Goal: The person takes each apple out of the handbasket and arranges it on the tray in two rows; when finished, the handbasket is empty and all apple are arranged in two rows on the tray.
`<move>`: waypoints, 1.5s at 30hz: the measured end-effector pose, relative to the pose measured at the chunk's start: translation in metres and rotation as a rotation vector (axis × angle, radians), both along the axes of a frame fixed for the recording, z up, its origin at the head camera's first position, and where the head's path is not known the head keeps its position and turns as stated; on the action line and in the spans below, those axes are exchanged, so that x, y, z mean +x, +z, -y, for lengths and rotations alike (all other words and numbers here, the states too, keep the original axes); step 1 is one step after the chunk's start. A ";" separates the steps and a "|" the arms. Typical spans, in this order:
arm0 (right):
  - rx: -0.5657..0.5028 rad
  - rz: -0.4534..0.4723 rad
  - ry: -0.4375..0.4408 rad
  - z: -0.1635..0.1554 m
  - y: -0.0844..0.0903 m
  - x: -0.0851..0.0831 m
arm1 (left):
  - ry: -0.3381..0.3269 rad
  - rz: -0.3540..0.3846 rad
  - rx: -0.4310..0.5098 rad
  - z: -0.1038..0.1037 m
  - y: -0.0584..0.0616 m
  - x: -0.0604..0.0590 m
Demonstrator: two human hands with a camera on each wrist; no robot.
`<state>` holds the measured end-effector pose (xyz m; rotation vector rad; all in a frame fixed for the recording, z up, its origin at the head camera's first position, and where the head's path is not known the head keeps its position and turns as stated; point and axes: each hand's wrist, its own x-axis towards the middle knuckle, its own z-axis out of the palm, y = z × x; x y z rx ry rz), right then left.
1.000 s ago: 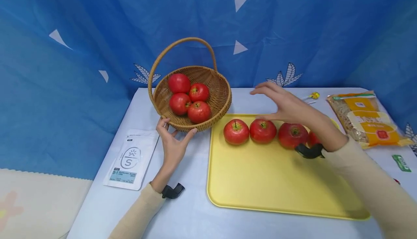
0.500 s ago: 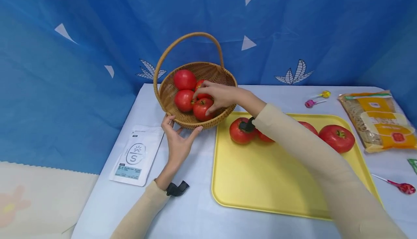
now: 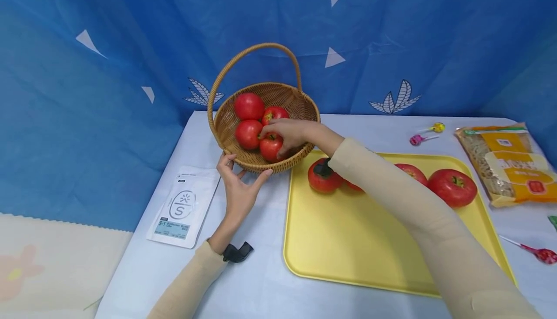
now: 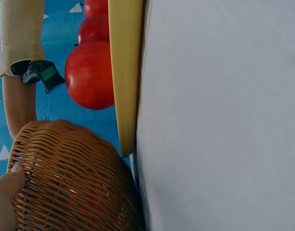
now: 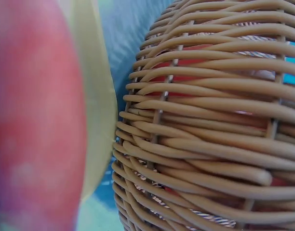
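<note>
A wicker basket [image 3: 304,108] with a tall handle stands at the table's back left, its opening facing me. My left hand [image 3: 239,195] holds its near rim, thumb at the right and fingers at the left. The left wrist view shows the thumb [image 4: 12,180] on the weave. Inside lie red apples, including one at the upper left [image 3: 249,106]. My right hand [image 3: 289,133] reaches over the rim and curls its fingers round the nearest apple [image 3: 271,148]. In the right wrist view the basket's woven side [image 5: 210,120] hides that hand.
A yellow tray [image 3: 330,246] to the right bears a row of apples [image 3: 452,187], partly behind my right sleeve. A white pouch [image 3: 184,208] lies left of my left hand. At right are a yellow food bag [image 3: 511,164] and several lollipops, one red [image 3: 544,255].
My right hand has moved left from above the tray into the basket, and its fingers have closed round an apple there. My left hand stays at the rim. The head view has shifted slightly.
</note>
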<state>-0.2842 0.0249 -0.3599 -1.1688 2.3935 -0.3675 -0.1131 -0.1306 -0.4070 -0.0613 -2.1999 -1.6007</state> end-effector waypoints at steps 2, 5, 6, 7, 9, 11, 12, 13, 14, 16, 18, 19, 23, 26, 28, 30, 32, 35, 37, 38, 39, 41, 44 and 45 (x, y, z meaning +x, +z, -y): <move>-0.027 -0.021 0.019 -0.003 0.001 0.000 | -0.001 -0.010 0.003 -0.001 -0.001 0.000; -0.102 -0.057 0.028 -0.013 0.005 0.003 | -0.013 -0.019 0.006 -0.002 -0.003 0.000; -0.139 -0.069 0.023 -0.017 0.008 0.005 | -0.018 -0.022 0.005 -0.003 -0.003 0.000; -0.178 -0.080 0.013 -0.023 0.012 0.007 | -0.022 -0.024 0.005 -0.003 -0.003 0.000; -0.258 -0.106 -0.012 -0.034 0.022 0.012 | -0.032 -0.028 0.004 -0.004 -0.004 -0.001; -0.339 -0.136 -0.032 -0.048 0.034 0.019 | -0.035 -0.032 0.003 -0.005 -0.004 -0.001; -0.377 -0.151 -0.042 -0.055 0.040 0.024 | -0.036 -0.033 0.003 -0.005 -0.004 -0.001; -0.410 -0.166 -0.050 -0.063 0.046 0.030 | -0.036 -0.033 0.003 -0.005 -0.004 -0.001; -0.438 -0.184 -0.056 -0.071 0.052 0.036 | -0.037 -0.033 0.004 -0.006 -0.004 -0.002; -0.476 -0.210 -0.072 -0.088 0.061 0.052 | -0.034 -0.030 0.000 -0.006 -0.004 -0.001; -0.496 -0.231 -0.095 -0.106 0.066 0.069 | -0.030 -0.027 -0.003 -0.006 -0.003 -0.002; -0.497 -0.240 -0.104 -0.114 0.066 0.079 | -0.028 -0.026 -0.003 -0.006 -0.003 -0.002; -0.480 -0.257 -0.115 -0.139 0.051 0.114 | -0.017 -0.023 -0.006 -0.005 -0.002 -0.002; -0.438 -0.226 -0.121 -0.146 0.029 0.139 | -0.010 -0.020 -0.011 -0.004 -0.001 -0.001; -0.400 -0.197 -0.131 -0.147 0.013 0.155 | -0.008 -0.015 -0.014 -0.003 0.000 -0.001; -0.360 -0.173 -0.140 -0.145 -0.002 0.168 | -0.004 -0.011 -0.016 -0.001 0.000 -0.001; -0.337 -0.179 -0.130 -0.141 -0.016 0.176 | 0.001 -0.009 -0.016 0.000 0.000 0.000; -0.325 -0.203 -0.100 -0.136 -0.033 0.182 | 0.006 -0.008 -0.016 0.001 -0.002 -0.001; -0.322 -0.222 -0.087 -0.133 -0.041 0.183 | 0.005 -0.011 -0.017 0.001 -0.002 -0.001; -0.317 -0.225 -0.085 -0.133 -0.043 0.184 | 0.003 -0.013 -0.018 0.001 -0.002 -0.001; -0.310 -0.226 -0.086 -0.132 -0.045 0.184 | 0.002 -0.016 -0.017 0.001 -0.002 -0.001; -0.286 -0.226 -0.091 -0.132 -0.046 0.186 | 0.000 -0.018 -0.017 0.000 -0.002 0.000; -0.245 -0.219 -0.087 -0.133 -0.041 0.187 | 0.002 -0.026 -0.013 -0.001 -0.001 0.000; -0.232 -0.221 -0.083 -0.134 -0.038 0.186 | 0.002 -0.028 -0.011 -0.002 -0.001 0.000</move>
